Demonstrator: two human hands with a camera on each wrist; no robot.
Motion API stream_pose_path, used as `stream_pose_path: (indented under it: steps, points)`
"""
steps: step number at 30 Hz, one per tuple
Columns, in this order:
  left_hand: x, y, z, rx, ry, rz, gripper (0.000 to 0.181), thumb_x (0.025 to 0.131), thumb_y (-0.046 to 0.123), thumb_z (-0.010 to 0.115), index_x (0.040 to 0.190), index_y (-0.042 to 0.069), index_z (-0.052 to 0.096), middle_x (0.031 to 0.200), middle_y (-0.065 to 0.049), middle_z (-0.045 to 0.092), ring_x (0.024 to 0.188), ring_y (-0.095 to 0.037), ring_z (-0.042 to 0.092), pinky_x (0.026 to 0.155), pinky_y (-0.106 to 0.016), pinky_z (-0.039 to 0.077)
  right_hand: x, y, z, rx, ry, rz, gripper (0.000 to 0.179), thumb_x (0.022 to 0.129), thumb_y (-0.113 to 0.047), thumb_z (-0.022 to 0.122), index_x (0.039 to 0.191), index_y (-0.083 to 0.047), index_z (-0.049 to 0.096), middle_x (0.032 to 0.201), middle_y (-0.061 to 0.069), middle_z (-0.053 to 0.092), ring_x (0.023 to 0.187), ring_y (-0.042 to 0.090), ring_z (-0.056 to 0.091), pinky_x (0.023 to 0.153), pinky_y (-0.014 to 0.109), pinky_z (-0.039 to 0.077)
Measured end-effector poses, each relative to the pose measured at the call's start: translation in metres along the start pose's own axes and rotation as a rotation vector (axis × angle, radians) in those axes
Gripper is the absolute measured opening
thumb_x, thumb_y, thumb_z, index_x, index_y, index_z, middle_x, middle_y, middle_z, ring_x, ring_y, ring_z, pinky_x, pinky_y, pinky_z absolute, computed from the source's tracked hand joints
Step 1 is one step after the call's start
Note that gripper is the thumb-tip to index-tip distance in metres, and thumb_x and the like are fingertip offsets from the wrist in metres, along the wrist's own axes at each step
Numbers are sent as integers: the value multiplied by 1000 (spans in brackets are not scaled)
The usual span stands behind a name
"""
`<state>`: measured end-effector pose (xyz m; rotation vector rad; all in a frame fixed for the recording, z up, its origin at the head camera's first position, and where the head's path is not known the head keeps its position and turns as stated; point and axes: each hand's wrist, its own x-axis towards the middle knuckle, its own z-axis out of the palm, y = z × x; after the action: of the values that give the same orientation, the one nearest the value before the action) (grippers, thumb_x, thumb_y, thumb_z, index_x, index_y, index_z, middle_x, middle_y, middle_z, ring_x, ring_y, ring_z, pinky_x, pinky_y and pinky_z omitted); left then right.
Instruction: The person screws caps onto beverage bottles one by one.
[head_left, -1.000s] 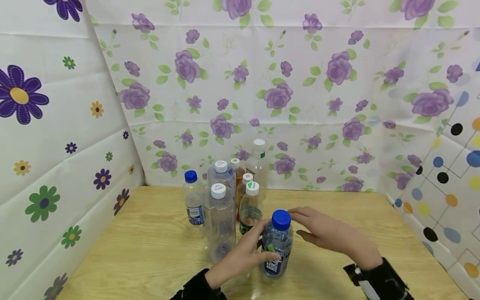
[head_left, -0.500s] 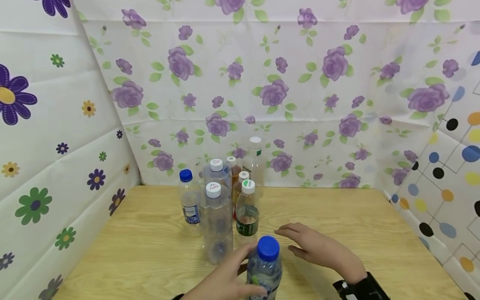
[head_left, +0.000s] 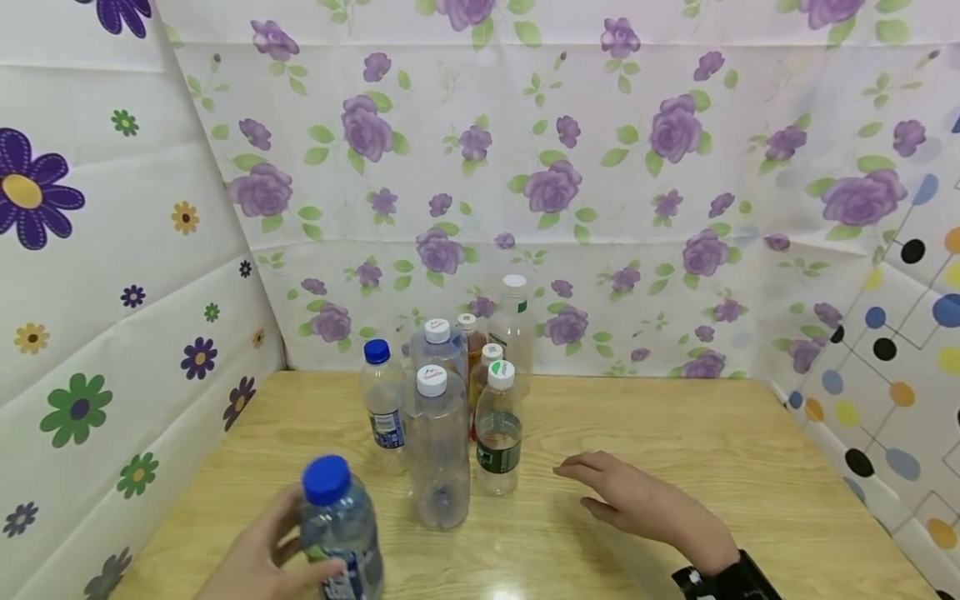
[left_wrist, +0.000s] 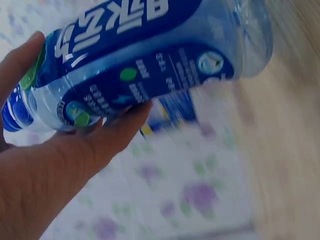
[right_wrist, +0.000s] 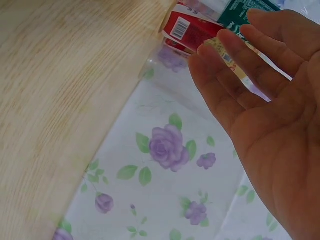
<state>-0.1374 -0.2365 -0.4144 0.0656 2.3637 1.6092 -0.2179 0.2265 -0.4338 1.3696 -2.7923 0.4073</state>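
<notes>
My left hand [head_left: 262,546] grips a clear blue-tinted plastic bottle [head_left: 341,529] with a blue cap and dark blue label, at the front left of the table. In the left wrist view the thumb and fingers wrap the same bottle [left_wrist: 145,55] near its capped end. My right hand [head_left: 637,504] is held over the table on the right, fingers loosely extended and holding nothing. Nearest to it stands a clear bottle with a green label [head_left: 498,442] and white cap. The right wrist view has the right hand [right_wrist: 270,95] with its palm showing.
Left of the green-labelled bottle stand a tall clear bottle [head_left: 441,467] and a smaller blue-capped bottle [head_left: 384,408]. Several more bottles are behind, among them a tall white-capped one [head_left: 516,333]. Flowered sheets [head_left: 555,125] wall the wooden table [head_left: 637,417] at the back and left.
My left hand has carried the blue-capped bottle toward the front, then left, away from the right hand. The right hand has shifted slightly down and left, then stayed nearly still.
</notes>
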Motion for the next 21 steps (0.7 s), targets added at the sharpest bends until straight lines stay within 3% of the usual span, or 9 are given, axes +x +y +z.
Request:
stream_pose_path:
  steps: [3,6,8,12,16,21]
  points:
    - [12,-4,-23,95,151,-101,114,82,42,85,159,-1,12,157,-35,25,143,-58,26,111,-64,43,-1,0,0,-2,-5,-5,48,99,-5,66,145,-9,53,137,10,59,124,29,58,98,38,57]
    - [29,-8,-41,112,241,-126,124,83,53,82,161,-1,3,160,-35,16,145,-58,20,115,-64,36,-2,-1,1,1,-16,-1,47,99,-6,66,145,-9,53,137,10,59,125,29,58,99,39,57]
    - [40,-10,-48,100,287,-98,125,83,53,81,162,0,1,162,-34,14,146,-56,20,118,-64,33,-3,-2,2,4,-23,7,47,99,-6,66,144,-9,54,137,10,58,125,30,57,99,39,57]
    - [64,-13,-53,142,346,16,118,86,49,81,162,-1,6,162,-33,18,145,-55,25,117,-62,36,-4,-2,4,6,-28,18,47,99,-7,66,144,-10,53,138,11,58,125,30,57,99,39,57]
    - [89,-11,-51,160,363,114,112,88,44,80,161,-1,9,161,-33,21,144,-54,29,117,-62,37,-6,-1,5,7,-24,19,47,100,-7,66,145,-10,53,139,11,57,126,30,56,100,39,56]
    - [115,-8,-43,119,346,207,103,92,37,78,162,2,11,162,-30,23,146,-51,28,118,-61,35,-8,1,5,20,-22,26,48,100,-7,65,146,-10,52,141,12,56,128,31,55,102,38,55]
